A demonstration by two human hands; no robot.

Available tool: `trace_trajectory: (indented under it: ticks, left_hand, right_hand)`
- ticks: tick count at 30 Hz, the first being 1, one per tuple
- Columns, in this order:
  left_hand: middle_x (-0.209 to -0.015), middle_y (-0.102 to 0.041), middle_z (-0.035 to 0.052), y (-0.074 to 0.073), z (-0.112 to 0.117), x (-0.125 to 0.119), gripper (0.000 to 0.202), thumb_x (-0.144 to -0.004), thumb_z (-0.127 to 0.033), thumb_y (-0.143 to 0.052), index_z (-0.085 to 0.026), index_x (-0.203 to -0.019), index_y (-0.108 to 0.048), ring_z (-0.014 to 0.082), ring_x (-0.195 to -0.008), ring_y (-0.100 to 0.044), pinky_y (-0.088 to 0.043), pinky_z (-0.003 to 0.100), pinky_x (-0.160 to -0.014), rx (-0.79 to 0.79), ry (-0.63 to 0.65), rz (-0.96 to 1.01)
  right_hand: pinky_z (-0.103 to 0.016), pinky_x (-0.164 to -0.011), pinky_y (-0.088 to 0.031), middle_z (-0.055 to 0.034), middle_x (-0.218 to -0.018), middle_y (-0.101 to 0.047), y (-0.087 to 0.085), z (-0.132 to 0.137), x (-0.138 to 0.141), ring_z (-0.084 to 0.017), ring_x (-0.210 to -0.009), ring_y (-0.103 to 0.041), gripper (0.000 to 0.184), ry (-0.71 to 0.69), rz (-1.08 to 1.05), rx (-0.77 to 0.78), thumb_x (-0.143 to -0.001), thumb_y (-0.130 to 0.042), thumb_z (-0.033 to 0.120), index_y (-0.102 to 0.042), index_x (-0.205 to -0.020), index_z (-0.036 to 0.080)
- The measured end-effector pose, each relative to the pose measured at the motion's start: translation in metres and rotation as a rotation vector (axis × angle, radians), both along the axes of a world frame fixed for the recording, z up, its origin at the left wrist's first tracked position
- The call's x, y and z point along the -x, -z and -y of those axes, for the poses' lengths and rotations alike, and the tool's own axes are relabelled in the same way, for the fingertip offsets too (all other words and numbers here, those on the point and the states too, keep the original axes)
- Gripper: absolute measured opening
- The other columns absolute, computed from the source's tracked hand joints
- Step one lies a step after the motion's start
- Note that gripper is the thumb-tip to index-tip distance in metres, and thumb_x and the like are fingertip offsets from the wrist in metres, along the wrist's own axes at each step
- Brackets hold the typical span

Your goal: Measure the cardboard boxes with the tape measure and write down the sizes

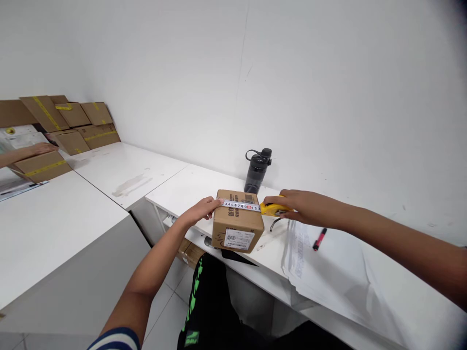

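A small cardboard box with a white label stands on the front edge of the white table. A yellow tape measure lies stretched across the box's top. My left hand pinches the tape's free end at the box's left top edge. My right hand grips the yellow case just past the box's right edge.
A dark water bottle stands behind the box near the wall. A red-and-black marker and white plastic sheets lie to the right. At far left, another person's hand rests on stacked cardboard boxes.
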State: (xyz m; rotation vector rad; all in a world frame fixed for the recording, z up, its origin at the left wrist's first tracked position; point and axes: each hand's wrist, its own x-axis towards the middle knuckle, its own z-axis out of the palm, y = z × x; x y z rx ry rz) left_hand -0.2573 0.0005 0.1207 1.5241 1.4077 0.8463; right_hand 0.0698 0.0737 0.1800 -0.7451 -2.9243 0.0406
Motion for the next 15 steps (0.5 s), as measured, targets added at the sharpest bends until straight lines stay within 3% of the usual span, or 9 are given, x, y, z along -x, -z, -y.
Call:
trace_trajectory:
  ticks: [3, 7, 11, 13, 15]
  left_hand:
    - [-0.073, -0.058, 0.0027, -0.008, 0.003, -0.002, 0.049, -0.077, -0.065, -0.052, -0.017, -0.078, -0.058, 0.0153, -0.065, -0.051, -0.042, 0.028, -0.06, -0.036, -0.031, -0.016]
    - [-0.063, -0.054, 0.0014, -0.029, 0.009, -0.008, 0.042, -0.078, -0.058, -0.055, -0.017, -0.067, -0.057, 0.0145, -0.062, -0.048, -0.039, 0.028, -0.06, -0.109, -0.06, -0.058]
    - [-0.063, -0.049, -0.0003, -0.055, 0.048, -0.017, 0.038, -0.081, -0.051, -0.055, -0.019, -0.061, -0.049, 0.0135, -0.062, -0.043, -0.033, 0.027, -0.058, -0.237, -0.158, -0.177]
    - [-0.062, -0.046, -0.0012, -0.059, 0.081, -0.026, 0.038, -0.083, -0.052, -0.054, -0.02, -0.063, -0.046, 0.0133, -0.061, -0.04, -0.032, 0.027, -0.057, -0.283, -0.183, -0.147]
    - [-0.059, -0.04, -0.0018, -0.048, 0.11, -0.04, 0.043, -0.084, -0.057, -0.052, -0.021, -0.062, -0.041, 0.0132, -0.057, -0.036, -0.031, 0.028, -0.055, -0.319, -0.116, 0.032]
  right_hand:
    - [-0.026, -0.055, -0.038, -0.0033, -0.09, -0.064, 0.004, 0.002, -0.002, -0.017, -0.067, -0.06, 0.04, 0.02, 0.025, -0.089, -0.091, -0.048, 0.031, -0.053, -0.13, 0.036]
    - [-0.029, -0.057, -0.035, -0.0042, -0.085, -0.063, -0.008, 0.022, -0.005, -0.017, -0.06, -0.054, 0.039, -0.015, 0.111, -0.339, -0.093, -0.047, 0.027, -0.054, -0.13, 0.033]
    - [-0.034, -0.066, -0.04, -0.0063, -0.09, -0.065, -0.019, 0.067, -0.029, -0.019, -0.065, -0.054, 0.052, -0.014, 0.045, -0.515, -0.091, -0.037, 0.01, -0.051, -0.134, 0.036]
    - [-0.036, -0.07, -0.044, -0.0073, -0.102, -0.067, -0.008, 0.095, -0.047, -0.019, -0.07, -0.057, 0.058, -0.016, -0.044, -0.532, -0.089, -0.035, 0.006, -0.049, -0.135, 0.038]
    - [-0.038, -0.075, -0.048, -0.0062, -0.115, -0.066, 0.02, 0.12, -0.064, -0.019, -0.079, -0.061, 0.057, -0.022, -0.135, -0.507, -0.09, -0.037, 0.006, -0.049, -0.134, 0.041]
